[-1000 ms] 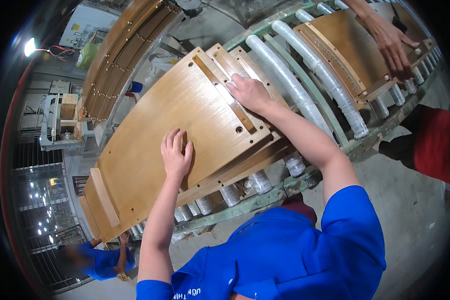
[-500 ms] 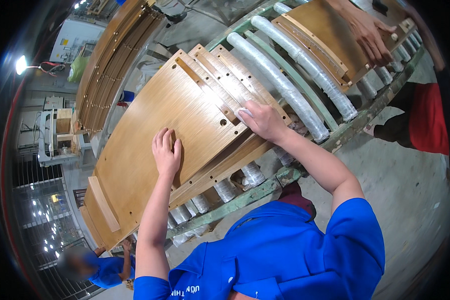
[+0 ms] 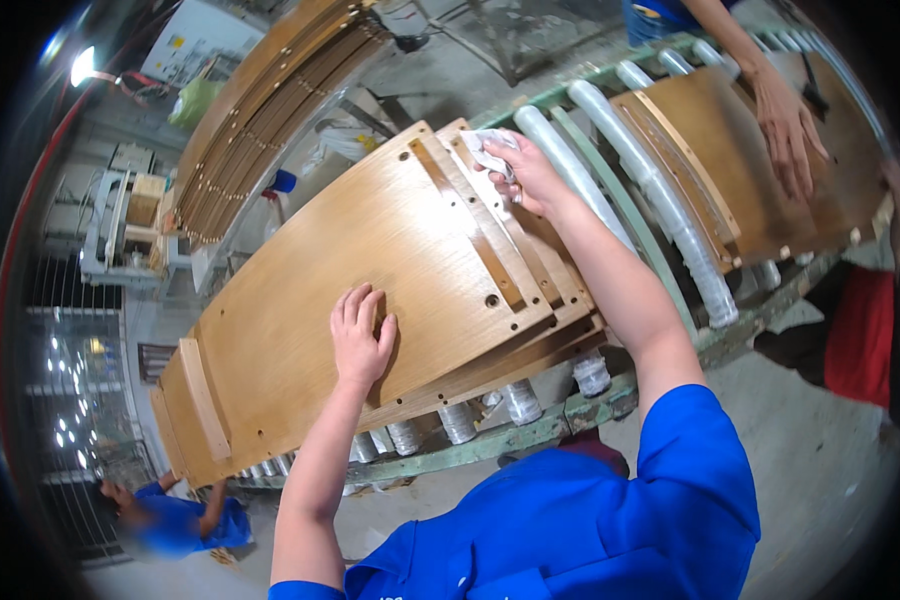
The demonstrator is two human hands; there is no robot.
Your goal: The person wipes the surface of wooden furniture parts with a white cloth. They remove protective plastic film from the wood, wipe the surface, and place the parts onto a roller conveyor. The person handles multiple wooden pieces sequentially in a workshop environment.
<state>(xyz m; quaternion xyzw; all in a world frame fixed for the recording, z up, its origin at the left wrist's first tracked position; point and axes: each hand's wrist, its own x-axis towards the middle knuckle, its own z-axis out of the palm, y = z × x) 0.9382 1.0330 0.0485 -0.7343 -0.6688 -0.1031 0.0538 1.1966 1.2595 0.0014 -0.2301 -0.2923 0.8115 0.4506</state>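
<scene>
A stack of large wooden panels [image 3: 300,330] lies across the roller conveyor, its top panel drilled with dark holes and bearing a raised wooden strip near each end. My left hand [image 3: 363,337] rests flat on the middle of that top panel, fingers slightly spread. At the panels' far right edge my right hand [image 3: 528,172] grips a crumpled white cloth [image 3: 492,150] over the end strips. The lower panels stick out to the right beneath the top one, fanned like steps.
Plastic-wrapped rollers [image 3: 660,190] on a green frame [image 3: 570,420] run to the right. Another wooden panel [image 3: 770,220] lies there under a co-worker's hand [image 3: 790,140]. A tall stack of curved boards [image 3: 260,120] stands at the far left. A person in blue [image 3: 175,520] is at the lower left.
My right hand has moved with the cloth from the near end of the strips up to their far end. My left hand stays on the panel. The co-worker's hand at right has shifted.
</scene>
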